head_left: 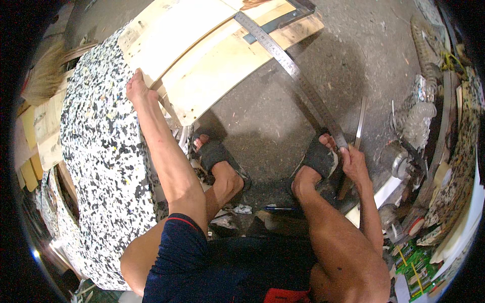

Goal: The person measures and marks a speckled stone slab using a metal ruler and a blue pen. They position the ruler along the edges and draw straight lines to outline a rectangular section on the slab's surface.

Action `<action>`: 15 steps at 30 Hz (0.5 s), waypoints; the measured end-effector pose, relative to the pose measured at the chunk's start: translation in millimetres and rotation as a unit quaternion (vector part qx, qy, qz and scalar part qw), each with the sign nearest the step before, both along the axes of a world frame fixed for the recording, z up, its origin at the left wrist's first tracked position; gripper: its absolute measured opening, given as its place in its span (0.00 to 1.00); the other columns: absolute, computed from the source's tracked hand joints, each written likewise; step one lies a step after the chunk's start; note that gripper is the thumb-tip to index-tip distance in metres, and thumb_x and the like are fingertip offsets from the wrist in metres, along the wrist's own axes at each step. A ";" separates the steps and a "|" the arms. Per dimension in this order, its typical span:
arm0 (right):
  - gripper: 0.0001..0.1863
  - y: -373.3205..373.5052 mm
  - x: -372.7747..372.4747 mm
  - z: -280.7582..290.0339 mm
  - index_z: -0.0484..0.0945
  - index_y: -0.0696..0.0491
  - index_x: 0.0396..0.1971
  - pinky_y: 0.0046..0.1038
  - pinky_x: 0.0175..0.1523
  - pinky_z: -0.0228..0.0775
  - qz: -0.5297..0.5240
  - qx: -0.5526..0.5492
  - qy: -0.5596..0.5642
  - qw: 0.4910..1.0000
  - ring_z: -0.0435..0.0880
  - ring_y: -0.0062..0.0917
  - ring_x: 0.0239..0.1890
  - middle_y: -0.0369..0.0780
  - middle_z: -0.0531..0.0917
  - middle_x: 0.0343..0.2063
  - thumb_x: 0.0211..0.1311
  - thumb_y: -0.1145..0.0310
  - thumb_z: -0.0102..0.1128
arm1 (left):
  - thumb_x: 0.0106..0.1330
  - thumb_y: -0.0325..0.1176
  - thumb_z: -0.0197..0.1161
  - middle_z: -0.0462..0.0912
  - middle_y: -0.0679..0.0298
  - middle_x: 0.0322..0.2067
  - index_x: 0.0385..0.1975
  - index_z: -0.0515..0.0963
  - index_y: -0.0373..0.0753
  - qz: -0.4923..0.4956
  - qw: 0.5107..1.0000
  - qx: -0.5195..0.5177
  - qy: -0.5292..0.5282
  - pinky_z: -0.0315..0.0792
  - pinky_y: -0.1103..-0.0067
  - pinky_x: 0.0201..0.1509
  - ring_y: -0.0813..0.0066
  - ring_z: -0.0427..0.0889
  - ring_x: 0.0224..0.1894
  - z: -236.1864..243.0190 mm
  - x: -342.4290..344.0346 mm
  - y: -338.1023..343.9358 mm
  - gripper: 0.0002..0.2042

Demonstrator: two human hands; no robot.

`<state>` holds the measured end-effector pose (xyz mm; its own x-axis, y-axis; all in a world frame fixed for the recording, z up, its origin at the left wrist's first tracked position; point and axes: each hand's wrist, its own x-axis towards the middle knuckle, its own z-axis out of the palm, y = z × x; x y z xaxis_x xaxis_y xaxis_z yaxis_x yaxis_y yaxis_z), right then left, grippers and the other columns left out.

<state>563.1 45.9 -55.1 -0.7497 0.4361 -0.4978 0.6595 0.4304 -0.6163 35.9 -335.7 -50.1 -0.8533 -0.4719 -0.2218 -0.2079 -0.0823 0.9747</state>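
Note:
My right hand (pixel 355 164) is closed round the near end of a long steel ruler (pixel 286 61). The ruler slants away to the far left, and its far end lies across light wooden boards (pixel 217 76). My left hand (pixel 140 92) grips the near edge of the upper wooden board (pixel 166 38), by the speckled foam; some of its fingers are hidden. A dark flat metal piece (pixel 271 27) lies on the boards near the ruler's far end.
A big black-and-white speckled foam block (pixel 106 151) stands on my left, with a straw-coloured brush (pixel 45 76) beyond. My sandalled feet (pixel 214 156) rest on the concrete floor. On the right lie a thin strip (pixel 360 121), clear plastic (pixel 420 118) and green packets (pixel 417 267).

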 end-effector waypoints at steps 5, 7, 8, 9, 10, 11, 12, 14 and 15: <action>0.13 1.0 4.7 -4.3 0.73 0.60 0.32 0.48 0.35 0.67 0.009 0.012 -0.006 1.000 0.76 0.62 0.34 0.59 0.77 0.25 0.72 0.64 0.52 | 0.63 0.26 0.70 0.82 0.61 0.34 0.35 0.73 0.39 -0.001 1.000 0.015 -0.024 0.81 0.67 0.41 0.68 0.81 0.36 8.4 10.3 14.1 0.10; 0.13 -0.5 3.8 -5.7 0.73 0.60 0.32 0.48 0.35 0.67 0.011 0.010 0.004 1.000 0.76 0.62 0.34 0.60 0.77 0.25 0.72 0.64 0.52 | 0.63 0.27 0.70 0.82 0.60 0.35 0.35 0.73 0.39 -0.005 1.000 0.015 -0.014 0.81 0.66 0.40 0.68 0.81 0.36 4.5 4.2 1.8 0.10; 0.14 -0.7 3.5 -5.5 0.73 0.60 0.32 0.48 0.35 0.67 0.011 0.012 0.011 1.000 0.76 0.62 0.34 0.60 0.76 0.25 0.72 0.64 0.52 | 0.63 0.27 0.70 0.82 0.60 0.35 0.36 0.73 0.39 -0.003 1.000 0.011 -0.007 0.81 0.66 0.40 0.68 0.82 0.36 2.7 3.9 2.2 0.10; 0.14 -1.1 3.2 -5.4 0.72 0.60 0.32 0.48 0.35 0.67 0.011 0.014 0.018 1.000 0.76 0.62 0.34 0.60 0.76 0.25 0.72 0.64 0.52 | 0.63 0.27 0.70 0.82 0.60 0.35 0.36 0.73 0.39 -0.001 1.000 0.008 -0.001 0.81 0.66 0.40 0.68 0.82 0.36 1.1 3.8 2.5 0.10; 0.14 -1.3 2.9 -5.2 0.72 0.60 0.31 0.48 0.34 0.67 0.011 0.016 0.025 1.000 0.76 0.62 0.34 0.60 0.76 0.25 0.72 0.64 0.52 | 0.63 0.27 0.70 0.82 0.59 0.36 0.36 0.73 0.39 0.001 1.000 0.004 0.006 0.81 0.66 0.41 0.68 0.82 0.37 -0.1 3.8 2.5 0.10; 0.14 -0.5 4.3 -5.8 0.72 0.60 0.31 0.48 0.35 0.67 0.011 0.018 0.018 1.000 0.76 0.62 0.35 0.60 0.76 0.25 0.72 0.64 0.52 | 0.63 0.27 0.70 0.82 0.59 0.36 0.36 0.73 0.39 0.007 1.000 0.004 -0.004 0.81 0.67 0.41 0.68 0.82 0.37 1.4 6.1 7.6 0.10; 0.14 0.6 6.1 -7.0 0.72 0.60 0.31 0.48 0.35 0.68 0.010 0.020 0.011 1.000 0.76 0.62 0.35 0.60 0.77 0.25 0.72 0.64 0.52 | 0.63 0.27 0.70 0.81 0.59 0.36 0.36 0.73 0.39 0.013 1.000 0.004 -0.013 0.81 0.67 0.41 0.68 0.82 0.36 2.9 8.5 12.7 0.10; 0.14 1.0 6.9 -7.6 0.72 0.60 0.30 0.48 0.35 0.68 0.007 0.017 -0.003 1.000 0.76 0.62 0.35 0.60 0.77 0.26 0.72 0.64 0.52 | 0.63 0.27 0.69 0.81 0.59 0.36 0.35 0.72 0.39 0.016 1.000 -0.007 -0.019 0.81 0.67 0.41 0.68 0.82 0.37 3.5 7.2 12.9 0.10; 0.14 0.3 6.1 -7.3 0.72 0.60 0.30 0.48 0.35 0.68 0.004 0.012 -0.010 1.000 0.76 0.62 0.35 0.60 0.77 0.26 0.72 0.64 0.52 | 0.63 0.26 0.69 0.81 0.59 0.36 0.35 0.72 0.39 0.014 1.000 -0.019 -0.016 0.81 0.67 0.42 0.68 0.82 0.37 2.3 4.0 7.9 0.10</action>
